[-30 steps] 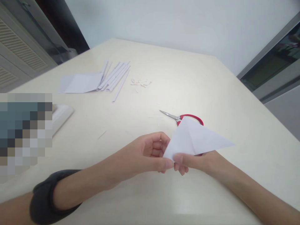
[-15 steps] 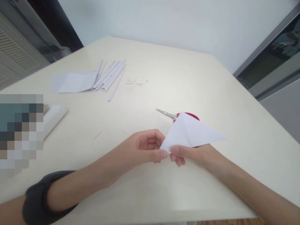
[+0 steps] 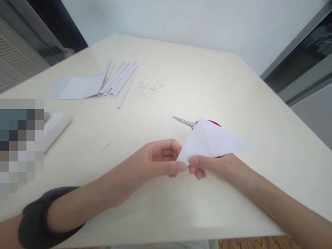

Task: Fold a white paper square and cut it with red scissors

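Observation:
A sheet of white paper, folded into a triangle with a crease down its middle, is held above the table between both hands. My left hand pinches its lower left corner, thumb on top and fingers curled beneath. Close beside it, my right hand grips the lower edge with the thumb on top; most of its fingers are hidden under the paper. Just behind the paper lie scissors with red handles, their blades pointing left and the handles partly covered by the sheet.
On the white table, flat paper sheets and several rolled paper tubes lie at the back left. Small paper scraps are beside them. A white flat object sits at the left, next to a blurred-out patch.
The view has tilted slightly, so the table and the things on it appear a little higher. Both hands keep their hold on the folded paper, almost unmoved.

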Available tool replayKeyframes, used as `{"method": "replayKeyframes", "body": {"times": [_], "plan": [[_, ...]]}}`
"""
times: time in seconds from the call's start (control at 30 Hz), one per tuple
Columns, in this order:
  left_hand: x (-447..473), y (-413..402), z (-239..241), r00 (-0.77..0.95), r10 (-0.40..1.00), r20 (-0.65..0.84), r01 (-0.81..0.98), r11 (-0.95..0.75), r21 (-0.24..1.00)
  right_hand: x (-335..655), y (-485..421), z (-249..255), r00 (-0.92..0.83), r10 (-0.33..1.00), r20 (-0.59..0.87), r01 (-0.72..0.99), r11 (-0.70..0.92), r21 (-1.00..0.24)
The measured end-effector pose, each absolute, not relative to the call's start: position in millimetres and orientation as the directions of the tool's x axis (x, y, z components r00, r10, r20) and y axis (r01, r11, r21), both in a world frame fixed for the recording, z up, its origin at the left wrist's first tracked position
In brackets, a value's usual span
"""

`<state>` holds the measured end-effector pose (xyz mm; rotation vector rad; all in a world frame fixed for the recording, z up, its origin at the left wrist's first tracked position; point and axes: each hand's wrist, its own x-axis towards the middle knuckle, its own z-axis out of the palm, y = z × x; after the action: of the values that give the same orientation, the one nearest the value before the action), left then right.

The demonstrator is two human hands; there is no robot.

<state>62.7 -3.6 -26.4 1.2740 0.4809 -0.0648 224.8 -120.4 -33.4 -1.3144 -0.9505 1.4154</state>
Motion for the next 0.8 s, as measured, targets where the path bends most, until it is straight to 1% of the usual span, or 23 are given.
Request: {"method": "replayKeyframes", "body": {"times": [0.2,0.43,0.53,0.67,0.8], "plan": [[64.0,-2.3,-27.8,0.901,0.233,-0.366,0.291,0.301,0.908,225.6,-121.0,-35.1,0.041,0.965,-0.259,-0.131,-0.252,-0.959],[63.0,-3.2,-26.5,0.872,0.291,-0.395,0.322,0.267,0.908,224.9,-121.8,-34.1,0.041,0.967,-0.252,-0.162,-0.243,-0.957],[62.9,-3.5,-26.5,0.873,0.281,-0.398,0.324,0.276,0.905,225.2,-121.1,-34.9,0.017,0.967,-0.255,-0.191,-0.247,-0.950],[63.2,-3.4,-28.5,0.880,0.260,-0.397,0.314,0.309,0.898,225.5,-121.5,-35.8,0.037,0.964,-0.262,-0.183,-0.251,-0.950],[63.1,-3.2,-29.0,0.889,0.250,-0.384,0.311,0.288,0.906,224.9,-121.7,-34.6,0.041,0.961,-0.275,-0.185,-0.263,-0.947]]}}
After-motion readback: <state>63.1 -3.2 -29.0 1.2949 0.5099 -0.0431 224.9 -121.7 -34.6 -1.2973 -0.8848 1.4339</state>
